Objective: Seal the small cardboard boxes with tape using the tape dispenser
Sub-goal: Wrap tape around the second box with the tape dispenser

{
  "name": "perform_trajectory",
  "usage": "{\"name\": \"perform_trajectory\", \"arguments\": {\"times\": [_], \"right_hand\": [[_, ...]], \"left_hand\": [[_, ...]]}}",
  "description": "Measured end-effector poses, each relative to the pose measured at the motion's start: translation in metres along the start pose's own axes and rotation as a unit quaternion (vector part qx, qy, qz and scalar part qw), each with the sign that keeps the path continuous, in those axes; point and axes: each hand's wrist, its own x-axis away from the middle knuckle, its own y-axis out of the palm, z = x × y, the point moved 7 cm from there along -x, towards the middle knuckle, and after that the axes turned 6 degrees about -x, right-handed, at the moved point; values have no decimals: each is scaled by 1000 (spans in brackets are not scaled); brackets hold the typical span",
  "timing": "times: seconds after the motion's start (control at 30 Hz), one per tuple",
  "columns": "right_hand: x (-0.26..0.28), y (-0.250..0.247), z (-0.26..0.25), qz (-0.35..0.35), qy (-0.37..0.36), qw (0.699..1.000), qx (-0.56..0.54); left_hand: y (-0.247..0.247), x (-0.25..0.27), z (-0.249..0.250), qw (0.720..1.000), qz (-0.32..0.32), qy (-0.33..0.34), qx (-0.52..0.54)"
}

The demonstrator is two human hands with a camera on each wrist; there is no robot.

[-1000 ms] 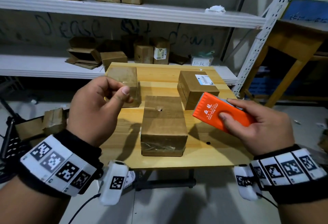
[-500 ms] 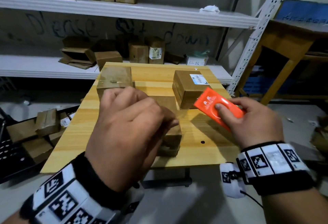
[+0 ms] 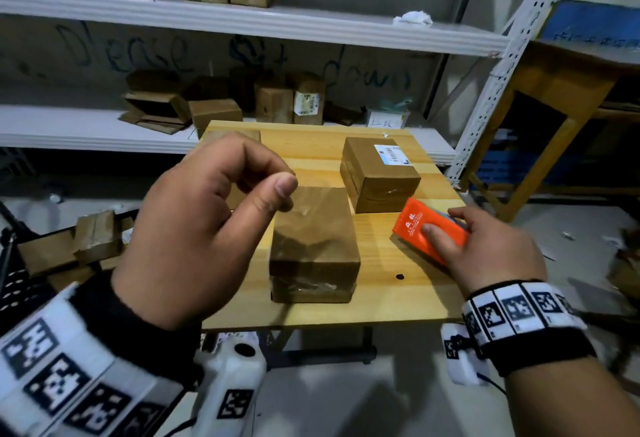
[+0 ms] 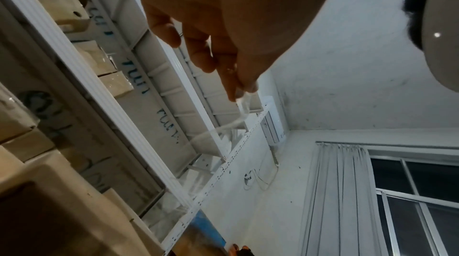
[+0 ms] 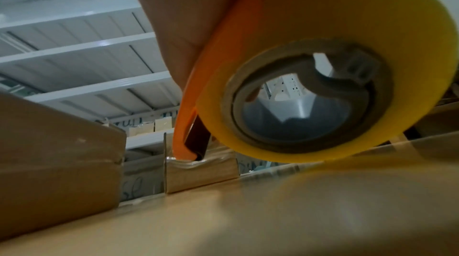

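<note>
My left hand (image 3: 277, 177) is raised above the table's left side, thumb against fingertips. In the left wrist view those fingertips (image 4: 238, 85) pinch a thin strip of clear tape (image 4: 242, 109) that hangs free. My right hand (image 3: 446, 225) grips the orange tape dispenser (image 3: 429, 229) low over the table's right side. Its yellow tape roll (image 5: 323, 64) fills the right wrist view, just above the tabletop. A taped brown box (image 3: 313, 246) sits mid-table between my hands. A labelled box (image 3: 379, 173) stands behind it, and a third box (image 3: 235, 135) is mostly hidden by my left hand.
The small wooden table (image 3: 398, 301) stands in front of white metal shelving (image 3: 242, 24) holding several more cardboard boxes. More boxes lie on the floor at the left (image 3: 93, 239). A wooden stool (image 3: 561, 90) stands to the right.
My left hand has lifted off the middle box and drawn back to the left, uncovering it. My right hand has lowered the dispenser toward the tabletop.
</note>
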Motion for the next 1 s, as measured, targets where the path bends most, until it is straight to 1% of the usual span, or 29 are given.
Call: {"name": "perform_trajectory", "arguments": {"times": [0.1, 0.23, 0.37, 0.43, 0.47, 0.5, 0.53, 0.57, 0.6, 0.63, 0.7, 0.73, 0.8, 0.83, 0.87, 0.9, 1.0], "right_hand": [[-1, 8, -4, -15, -11, 1000, 17], [0, 16, -11, -47, -16, 998, 23], [2, 21, -14, -76, -20, 995, 54], [2, 12, -18, -48, -40, 995, 72], [3, 4, -23, -25, -59, 997, 48], [6, -5, -30, 4, -87, 996, -14], [12, -14, -39, 31, -121, 987, -105], [20, -25, -48, 51, -157, 964, -207], [29, -33, -58, 52, -185, 934, -302], [37, -36, -66, 30, -204, 898, -389], [51, -34, -82, -61, -216, 825, -519], [56, -30, -89, -104, -219, 797, -554], [65, -23, -101, -166, -237, 752, -592], [67, -21, -106, -185, -242, 736, -605], [68, -19, -108, -196, -243, 726, -613], [68, -18, -110, -201, -241, 722, -616], [66, -14, -109, -216, -237, 724, -611]], "left_hand": [[0, 1, -4, 1000, -6, -6, 14], [4, 1, -4, 999, -37, -6, 36], [6, 2, -6, 998, -49, -3, 48], [7, 2, -6, 997, -55, -4, 52], [7, 2, -6, 997, -58, -4, 54], [8, 2, -6, 997, -63, -3, 54], [8, 3, -5, 996, -67, 0, 54], [9, 3, -4, 996, -74, 3, 55], [10, 3, -3, 995, -81, 6, 57], [11, 3, -1, 994, -87, 9, 59], [11, 4, 2, 993, -93, 13, 67], [11, 4, 3, 993, -94, 14, 72], [10, 3, 6, 993, -92, 20, 77], [10, 3, 7, 993, -90, 22, 79], [9, 3, 7, 993, -89, 21, 81], [8, 3, 6, 993, -86, 18, 79], [7, 3, -1, 995, -73, -4, 72]]}}
